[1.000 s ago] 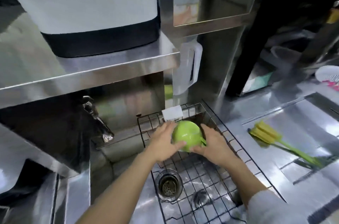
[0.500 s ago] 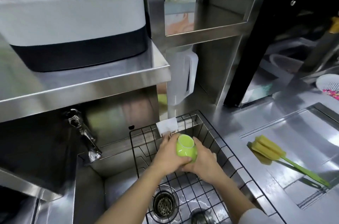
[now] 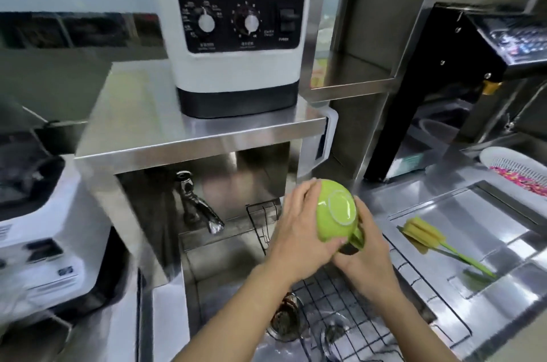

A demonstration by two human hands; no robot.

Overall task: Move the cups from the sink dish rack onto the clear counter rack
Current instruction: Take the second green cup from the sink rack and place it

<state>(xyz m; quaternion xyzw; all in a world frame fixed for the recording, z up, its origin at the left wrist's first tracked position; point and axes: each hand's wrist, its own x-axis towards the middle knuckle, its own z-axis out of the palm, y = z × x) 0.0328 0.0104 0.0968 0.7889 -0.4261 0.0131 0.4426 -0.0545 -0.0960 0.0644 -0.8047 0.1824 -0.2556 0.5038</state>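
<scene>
With left hand and right hand both clasped on the inverted green cup, lift clear of the wire dish rack below, keeping the handle supported.

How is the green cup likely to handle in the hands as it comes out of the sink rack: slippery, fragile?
The green cup looks glazed and glossy, so probably slick, more so if wet. Both hands, left hand and right hand, cup it, suggesting care. It appears rigid ceramic, likely to chip if dropped on the wire sink rack.
</scene>
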